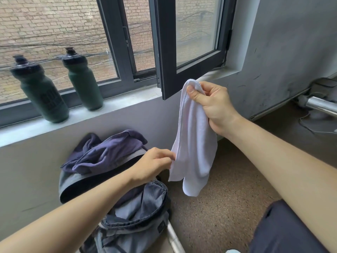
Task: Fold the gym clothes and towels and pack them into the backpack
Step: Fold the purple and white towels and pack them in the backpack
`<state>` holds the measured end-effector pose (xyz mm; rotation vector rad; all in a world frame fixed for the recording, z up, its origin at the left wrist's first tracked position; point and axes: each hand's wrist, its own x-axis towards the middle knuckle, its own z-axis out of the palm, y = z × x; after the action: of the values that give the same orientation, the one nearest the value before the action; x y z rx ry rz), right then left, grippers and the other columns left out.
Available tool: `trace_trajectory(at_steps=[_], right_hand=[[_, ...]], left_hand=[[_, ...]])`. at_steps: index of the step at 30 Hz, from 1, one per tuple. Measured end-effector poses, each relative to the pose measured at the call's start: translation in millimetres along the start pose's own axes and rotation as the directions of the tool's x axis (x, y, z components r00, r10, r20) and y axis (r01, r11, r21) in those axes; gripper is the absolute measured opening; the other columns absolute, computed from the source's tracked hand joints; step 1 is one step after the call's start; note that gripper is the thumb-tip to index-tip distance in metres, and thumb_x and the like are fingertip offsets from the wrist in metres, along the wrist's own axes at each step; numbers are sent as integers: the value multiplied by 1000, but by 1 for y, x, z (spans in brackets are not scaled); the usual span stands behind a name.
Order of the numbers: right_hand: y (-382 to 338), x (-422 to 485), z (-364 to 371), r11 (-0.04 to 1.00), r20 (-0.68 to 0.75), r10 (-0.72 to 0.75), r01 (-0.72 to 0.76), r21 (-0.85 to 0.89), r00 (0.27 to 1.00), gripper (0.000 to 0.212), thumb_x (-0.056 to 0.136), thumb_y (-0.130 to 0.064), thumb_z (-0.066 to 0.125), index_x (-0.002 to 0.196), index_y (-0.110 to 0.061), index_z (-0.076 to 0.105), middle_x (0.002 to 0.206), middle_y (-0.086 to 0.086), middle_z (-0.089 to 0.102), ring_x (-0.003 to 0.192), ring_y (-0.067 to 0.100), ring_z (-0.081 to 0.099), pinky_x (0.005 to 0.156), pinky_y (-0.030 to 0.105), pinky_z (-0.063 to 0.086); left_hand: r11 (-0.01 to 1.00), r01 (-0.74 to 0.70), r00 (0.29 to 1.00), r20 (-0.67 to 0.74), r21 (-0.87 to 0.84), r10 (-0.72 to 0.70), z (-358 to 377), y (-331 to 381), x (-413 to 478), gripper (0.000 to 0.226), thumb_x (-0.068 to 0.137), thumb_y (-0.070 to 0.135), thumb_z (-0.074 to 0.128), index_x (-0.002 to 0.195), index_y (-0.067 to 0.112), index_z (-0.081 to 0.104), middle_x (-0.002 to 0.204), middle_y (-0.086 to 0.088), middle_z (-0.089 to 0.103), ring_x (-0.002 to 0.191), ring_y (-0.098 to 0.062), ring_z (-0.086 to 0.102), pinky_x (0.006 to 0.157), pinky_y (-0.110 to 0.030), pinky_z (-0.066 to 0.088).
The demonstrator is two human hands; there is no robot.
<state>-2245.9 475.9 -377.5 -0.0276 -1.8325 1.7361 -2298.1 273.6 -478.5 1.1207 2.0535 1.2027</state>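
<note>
Soft window [54, 39] daylight, wide-angle edge distortion

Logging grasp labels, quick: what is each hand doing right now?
Left hand: pinches the side edge of the hanging white terry towel.
Right hand: grips the towel's bunched top end, holding it up.

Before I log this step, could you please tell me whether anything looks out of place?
The crumpled purple fabric garment lies unfolded, heaped on the grey fabric backpack rather than packed inside. The white terry towel in the left hand and right hand seems fine.
</note>
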Motion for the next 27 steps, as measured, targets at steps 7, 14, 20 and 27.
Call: trace_trajectory(at_steps=[7, 14, 20, 27], right_hand=[[4, 6, -8, 1000, -84, -4, 7, 27, 996, 27, 92, -27, 73, 87, -1, 70, 84, 9, 49, 83, 21, 47, 82, 36, 45], [16, 9, -21, 999, -174, 42, -42, 3, 984, 35, 93, -26, 73, 75, 1, 61, 77, 8, 39, 75, 19, 39, 72, 28, 38], [31, 17, -43, 993, -237, 120, -122, 8, 964, 52, 81, -44, 81, 74, 0, 53, 82, 7, 37, 79, 23, 35, 75, 35, 35], [40, 20, -47, 975, -234, 191, -211, -62, 953, 10, 96, -24, 69, 96, -15, 74, 84, -5, 66, 67, -2, 58, 58, 8, 42]], left_hand=[[930, 4, 978, -197, 366, 73, 16, -10, 1, 35, 76, 48, 76, 65, 16, 64, 50, 4, 50, 50, -14, 38, 55, -28, 38], [851, 47, 968, -233, 523, 90, 0, -28, 1, 40, 80, 32, 74, 53, 21, 47, 53, -2, 37, 55, -17, 29, 50, -22, 28], [922, 128, 812, -573, 364, 113, -58, -29, 1, 16, 87, 25, 76, 72, 21, 71, 51, 15, 56, 50, 0, 47, 56, -19, 39], [985, -81, 501, -848, 154, 174, -106, 1, -3, 17, 95, 27, 66, 93, 42, 75, 77, 11, 69, 65, -14, 57, 66, -41, 55]])
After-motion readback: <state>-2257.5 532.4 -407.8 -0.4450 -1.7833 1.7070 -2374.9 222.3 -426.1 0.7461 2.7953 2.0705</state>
